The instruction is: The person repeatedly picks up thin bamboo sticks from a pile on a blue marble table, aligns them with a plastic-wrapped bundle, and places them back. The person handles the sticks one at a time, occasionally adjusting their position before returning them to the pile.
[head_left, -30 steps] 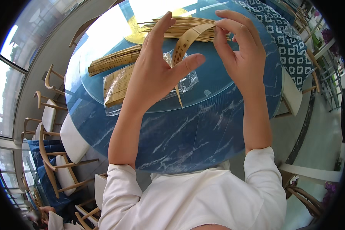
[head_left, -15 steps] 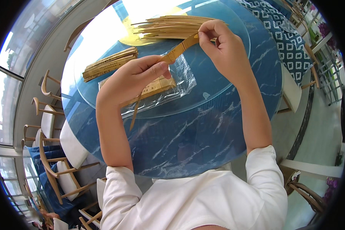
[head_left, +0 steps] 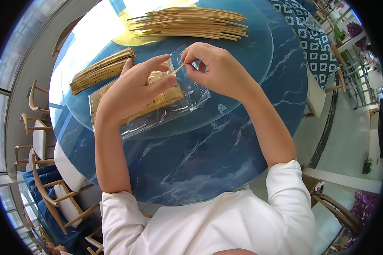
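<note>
My right hand (head_left: pixel 212 63) pinches a narrow, pale strip (head_left: pixel 178 69) between thumb and fingertips; seen nearly edge-on, its exact kind is unclear. The strip's lower end meets the thumb of my left hand (head_left: pixel 134 87), whose fingers are stretched out and apart. Beneath the left hand lies a clear plastic bag (head_left: pixel 191 100) with a stack of tan printed paper sleeves (head_left: pixel 168 97), partly hidden by that hand. Just beyond it, a bundle of similar long paper sleeves (head_left: pixel 100 70) rests on the glass turntable (head_left: pixel 247 76).
A pile of thin wooden chopsticks (head_left: pixel 191 23) lies at the far side of the turntable, over a round yellow patch (head_left: pixel 127 32). The blue marbled table (head_left: pixel 200 161) surrounds the turntable. Wooden chairs (head_left: pixel 51 187) stand at left; a patterned cloth (head_left: pixel 310 46) hangs at far right.
The tan paper sleeve stretched between both hands no longer shows broadside, and the strip hanging below my left hand is out of sight. My right hand has moved left and nearer; my left fingers have spread.
</note>
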Motion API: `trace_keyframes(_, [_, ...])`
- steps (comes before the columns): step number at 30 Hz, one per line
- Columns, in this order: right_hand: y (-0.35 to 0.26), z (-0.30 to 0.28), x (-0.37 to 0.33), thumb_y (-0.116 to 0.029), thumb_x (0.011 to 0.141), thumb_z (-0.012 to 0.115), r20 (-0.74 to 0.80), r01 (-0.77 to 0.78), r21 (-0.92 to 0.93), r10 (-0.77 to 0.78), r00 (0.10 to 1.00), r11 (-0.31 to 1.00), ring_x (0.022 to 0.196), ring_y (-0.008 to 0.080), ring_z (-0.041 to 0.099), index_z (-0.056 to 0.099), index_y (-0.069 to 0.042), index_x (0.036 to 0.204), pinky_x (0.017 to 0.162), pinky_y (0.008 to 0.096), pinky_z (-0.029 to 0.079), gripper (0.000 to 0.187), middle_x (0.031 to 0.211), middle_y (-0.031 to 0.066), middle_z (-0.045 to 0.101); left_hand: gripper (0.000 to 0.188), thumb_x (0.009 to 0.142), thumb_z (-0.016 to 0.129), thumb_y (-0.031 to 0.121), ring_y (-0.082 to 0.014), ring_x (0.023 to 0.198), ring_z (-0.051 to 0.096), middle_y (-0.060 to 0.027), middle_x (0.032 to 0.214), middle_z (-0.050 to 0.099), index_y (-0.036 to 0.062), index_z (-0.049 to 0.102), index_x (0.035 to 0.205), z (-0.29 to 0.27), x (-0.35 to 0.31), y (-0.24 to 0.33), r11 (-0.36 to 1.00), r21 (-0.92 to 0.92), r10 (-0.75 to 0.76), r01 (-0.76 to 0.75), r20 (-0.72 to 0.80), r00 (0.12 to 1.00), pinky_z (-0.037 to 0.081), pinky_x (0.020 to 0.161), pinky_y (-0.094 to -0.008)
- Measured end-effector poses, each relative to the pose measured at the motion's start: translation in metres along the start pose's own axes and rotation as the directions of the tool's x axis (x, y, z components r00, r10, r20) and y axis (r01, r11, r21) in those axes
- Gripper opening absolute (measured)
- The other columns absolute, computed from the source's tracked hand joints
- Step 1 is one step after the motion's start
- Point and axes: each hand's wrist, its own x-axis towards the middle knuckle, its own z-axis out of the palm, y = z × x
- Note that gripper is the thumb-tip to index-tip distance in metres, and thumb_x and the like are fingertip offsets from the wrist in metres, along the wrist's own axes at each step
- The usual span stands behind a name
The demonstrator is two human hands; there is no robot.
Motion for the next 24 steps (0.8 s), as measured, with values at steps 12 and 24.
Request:
trace_keyframes(12, [0.02,-0.009,0.0,-0.006,0.096,0.073,0.125,0.0,0.11,-0.014,0.992,0.994,0.085,0.0117,0.066,0.071,-0.005,0.105,0.074,0.0263,0.056,0.009,0.106,0.0025,0.073,0.041,0.103,0.075,0.029,-0.0205,0.111,0.07,-0.0107,0.121,0.075,0.0056,0.07,0.137,0.019,0.027,-0.003,0.935,-0.355,0.022,0.01,0.089,0.996,0.054,0.099,-0.0325])
trace_keyframes(24, [0.143,-0.002,-0.004,-0.017,0.099,0.068,-0.327,-0.173,-0.67,-0.079,0.942,0.722,0.105,0.0249,0.066,0.078,-0.011,0.11,0.086,0.0413,0.062,0.016,0.102,0.0041,0.063,0.034,0.104,0.072,0.029,-0.0189,0.106,0.073,-0.0081,0.113,0.078,0.0065,0.076,0.129,0.01,0.026,-0.012,0.959,-0.284,0.056,-0.013,0.142,0.988,0.056,0.095,-0.0286])
